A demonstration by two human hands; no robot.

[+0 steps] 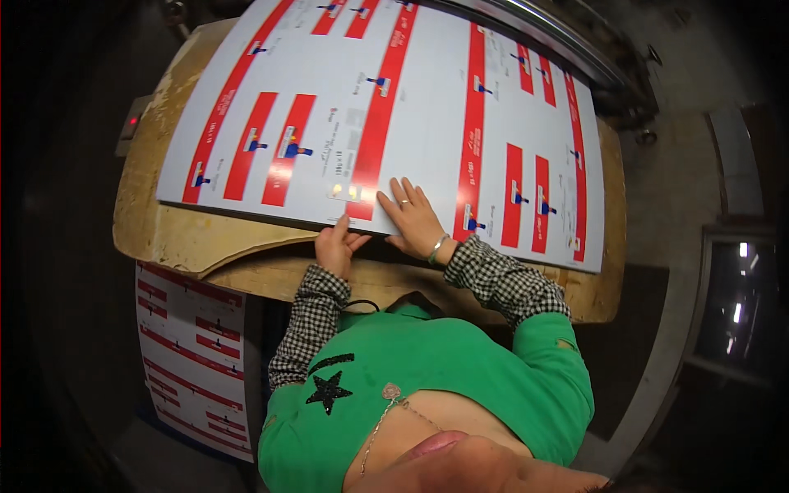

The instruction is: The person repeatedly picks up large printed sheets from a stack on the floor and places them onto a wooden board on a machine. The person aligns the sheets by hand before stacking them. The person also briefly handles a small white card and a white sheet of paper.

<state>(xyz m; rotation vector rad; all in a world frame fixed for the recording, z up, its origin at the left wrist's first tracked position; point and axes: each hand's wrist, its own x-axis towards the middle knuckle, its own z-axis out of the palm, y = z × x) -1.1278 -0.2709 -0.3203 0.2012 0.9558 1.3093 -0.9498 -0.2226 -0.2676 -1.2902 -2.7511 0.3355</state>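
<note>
On the worn wooden worktop (pixel 189 238) I see my right hand (pixel 415 220) pressed flat, fingers spread, on the printed sheet (pixel 427 99); my left hand (pixel 337 246) pinches its near edge.

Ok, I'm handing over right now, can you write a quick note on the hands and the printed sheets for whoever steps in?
Left hand: at the near edge of the large printed sheet, fingers curled at the edge, thumb up; whether it grips the edge cannot be told.
Right hand: flat on the sheet, palm down, fingers spread, holding nothing.
The sheet, white with red strips, lies flat on the worn wooden table, its near edge at the table's front.
A second stack of like printed sheets sits lower, to the left of the table.
Done: top sheet laid out flat. Left: the sheet is not yet lifted or moved.
</note>
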